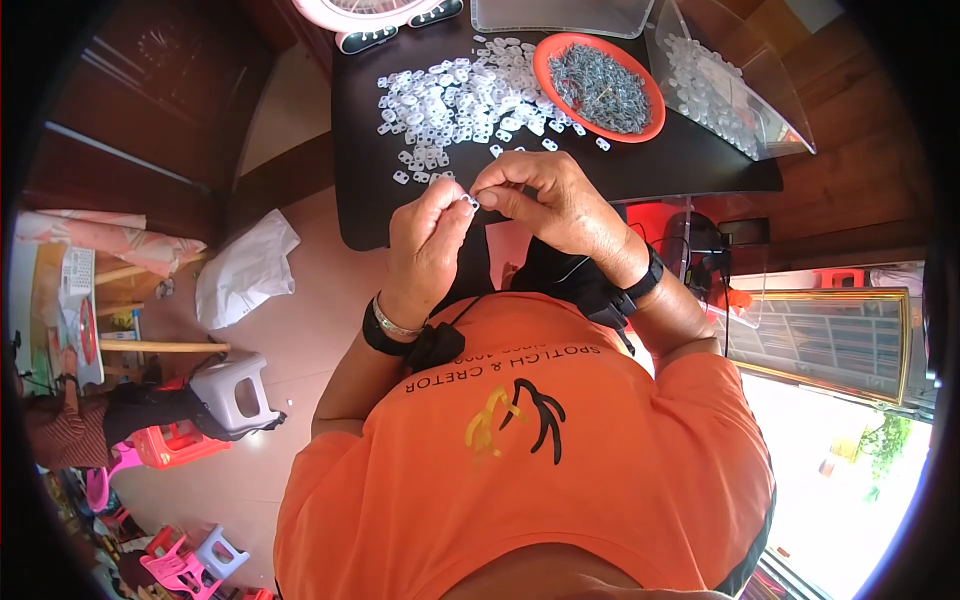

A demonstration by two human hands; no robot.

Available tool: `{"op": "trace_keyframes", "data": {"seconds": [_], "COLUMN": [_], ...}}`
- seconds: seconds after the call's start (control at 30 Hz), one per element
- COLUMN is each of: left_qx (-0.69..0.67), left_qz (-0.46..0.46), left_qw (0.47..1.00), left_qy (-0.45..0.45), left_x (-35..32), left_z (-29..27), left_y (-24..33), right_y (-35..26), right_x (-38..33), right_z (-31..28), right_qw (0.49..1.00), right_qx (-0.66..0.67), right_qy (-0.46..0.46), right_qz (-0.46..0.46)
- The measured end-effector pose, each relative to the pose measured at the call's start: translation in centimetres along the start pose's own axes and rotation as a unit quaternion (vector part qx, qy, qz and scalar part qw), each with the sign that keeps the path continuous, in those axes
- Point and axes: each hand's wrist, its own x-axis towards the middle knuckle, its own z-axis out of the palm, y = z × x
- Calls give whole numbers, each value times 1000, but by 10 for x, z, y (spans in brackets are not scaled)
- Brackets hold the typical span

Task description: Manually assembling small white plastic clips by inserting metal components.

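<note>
Close to the near edge of the dark table, my left hand (425, 240) pinches a small white plastic piece with holes (470, 203) between thumb and fingers. My right hand (555, 205) is held against the same piece, its thumb and forefinger pressed together. Whatever sits in that right pinch is too small to make out. Beyond both hands lies a loose heap of similar white plastic pieces (440, 100). To the right of the heap, a round orange-red dish (622, 136) is filled with thin grey metal parts that look like screws (605, 88).
A clear plastic bin (775, 120) with white pieces stands at the table's right. Another clear container (560, 22) and a pink object with shoe-shaped feet (370, 38) are at the back. On the floor to the left are a white bag (250, 270), stools (235, 395) and another person (75, 435).
</note>
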Motion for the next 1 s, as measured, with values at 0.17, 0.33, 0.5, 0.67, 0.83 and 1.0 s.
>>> {"op": "trace_keyframes", "data": {"seconds": [0.17, 0.33, 0.5, 0.67, 0.83, 1.0], "left_qx": [21, 23, 43, 49, 144, 91], "left_qz": [5, 1, -5, 3, 59, 21], "left_qw": [1000, 1000, 999, 998, 987, 994], "left_qy": [-13, -10, -28, -27, -39, -60], "left_x": [0, 0, -1, -3, -2, -3], "left_z": [-1, -1, -2, -1, 1, 2], "left_y": [0, 2, 4, 6, 10, 6], "right_y": [-1, -1, 0, 2, 0, -1], "right_x": [-1, 2, 2, 1, -2, -4], "right_z": [-4, -10, -8, -7, -7, -8], "right_qw": [999, 997, 991, 991, 984, 982], "right_qx": [-40, -69, -97, -106, -148, -164], "right_qy": [4, -4, -23, -28, -28, -59], "right_qz": [-22, -35, -84, -83, -96, -72]}}
